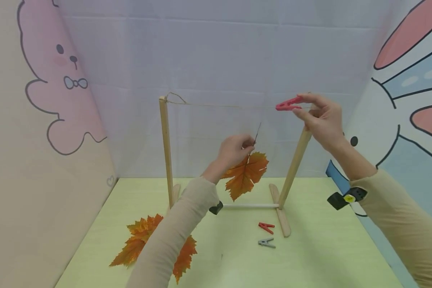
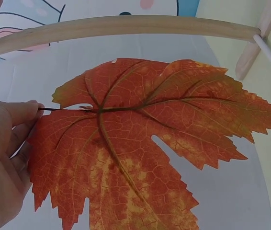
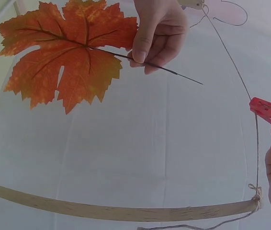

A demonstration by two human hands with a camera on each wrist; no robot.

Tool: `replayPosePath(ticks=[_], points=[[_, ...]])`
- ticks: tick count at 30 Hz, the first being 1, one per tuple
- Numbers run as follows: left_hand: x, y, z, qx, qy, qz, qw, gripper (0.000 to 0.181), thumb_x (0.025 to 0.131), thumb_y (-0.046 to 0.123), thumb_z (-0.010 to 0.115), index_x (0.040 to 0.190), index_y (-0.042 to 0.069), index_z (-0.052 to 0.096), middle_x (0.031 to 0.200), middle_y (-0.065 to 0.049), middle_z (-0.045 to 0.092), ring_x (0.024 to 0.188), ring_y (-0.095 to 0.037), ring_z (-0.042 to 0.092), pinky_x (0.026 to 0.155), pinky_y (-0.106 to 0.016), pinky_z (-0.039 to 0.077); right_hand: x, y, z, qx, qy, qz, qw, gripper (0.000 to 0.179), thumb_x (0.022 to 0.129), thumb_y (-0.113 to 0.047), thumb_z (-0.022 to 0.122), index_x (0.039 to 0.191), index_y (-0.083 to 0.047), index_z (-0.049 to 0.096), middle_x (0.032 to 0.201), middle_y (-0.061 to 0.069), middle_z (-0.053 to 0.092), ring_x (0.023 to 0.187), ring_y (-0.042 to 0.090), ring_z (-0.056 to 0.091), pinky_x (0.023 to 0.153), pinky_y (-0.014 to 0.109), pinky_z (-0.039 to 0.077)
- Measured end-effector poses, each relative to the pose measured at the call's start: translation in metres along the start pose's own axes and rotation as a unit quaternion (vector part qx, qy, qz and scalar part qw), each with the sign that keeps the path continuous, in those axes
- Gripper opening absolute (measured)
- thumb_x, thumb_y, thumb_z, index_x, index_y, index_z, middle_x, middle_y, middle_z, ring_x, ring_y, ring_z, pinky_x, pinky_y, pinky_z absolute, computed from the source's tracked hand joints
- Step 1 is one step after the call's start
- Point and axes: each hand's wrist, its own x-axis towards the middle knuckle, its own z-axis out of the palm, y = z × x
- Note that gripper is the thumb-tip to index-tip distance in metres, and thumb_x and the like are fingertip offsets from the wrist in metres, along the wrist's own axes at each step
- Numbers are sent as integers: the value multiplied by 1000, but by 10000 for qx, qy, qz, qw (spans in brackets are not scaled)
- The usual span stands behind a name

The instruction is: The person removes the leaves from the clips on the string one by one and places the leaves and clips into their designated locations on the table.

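Note:
My left hand (image 1: pixel 235 150) pinches the dark, thin stem of an orange-red artificial maple leaf (image 1: pixel 245 178) between thumb and fingers. The leaf's blade hangs below the hand, and the stem's bare end points up toward the string (image 1: pixel 216 105). In the left wrist view the veined leaf (image 2: pixel 126 139) fills much of the picture. With thumb and fingertips my right hand (image 1: pixel 324 118) grips a red plastic clothespin (image 1: pixel 286 105) by its handle ends. In the right wrist view, the nose of that clothespin (image 3: pixel 265 110) is right at the string (image 3: pixel 233 62).
Two wooden posts (image 1: pixel 167 152) with flat feet carry the string, joined low by a white rod (image 1: pixel 252 205). On the pale yellow table (image 1: pixel 317 248) lie a red clothespin (image 1: pixel 266 227), a grey clothespin (image 1: pixel 266 243) and more orange leaves (image 1: pixel 135 244), partly hidden by my left sleeve.

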Motion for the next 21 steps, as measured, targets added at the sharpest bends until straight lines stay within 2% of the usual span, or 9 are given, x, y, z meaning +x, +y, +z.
replayPosePath(ticks=[5,10,13,16,21], points=[[-6,-7,-3,-69,-94,-108,9999,14,87,16,61,99,11,66,95,-1,68,86,-13,62,74,-26,48,0,-2,2,-303,467,-412,9976,25,78,6,65,103,8,64,93,-13,63,38,6,35,42,15,32],[-12,-17,-4,-85,-21,-137,9999,12,87,15,61,97,11,66,93,-1,68,84,-14,62,73,-27,48,-3,-3,3,-141,774,-694,9945,23,77,7,66,100,8,66,96,-5,67,39,5,29,42,16,26],[-17,-23,-5,-74,-44,-161,9998,12,86,15,62,96,10,66,92,-1,68,83,-14,61,73,-27,48,-7,-3,5,-22,663,-811,9945,25,77,8,65,102,8,64,95,-5,67,39,6,30,42,15,28],[-23,-29,-7,-69,-129,-236,9996,12,86,14,62,96,10,67,92,-2,67,83,-14,62,73,-28,48,-13,-2,7,43,345,-782,9963,28,77,10,64,105,8,63,89,-10,65,37,5,33,40,16,30],[-34,-38,-10,-102,-413,-380,9984,13,85,12,62,97,8,68,92,-4,67,84,-16,62,74,-29,49,-27,2,11,237,-127,-634,9976,35,76,14,62,110,5,62,83,-9,63,35,6,33,37,20,29]])
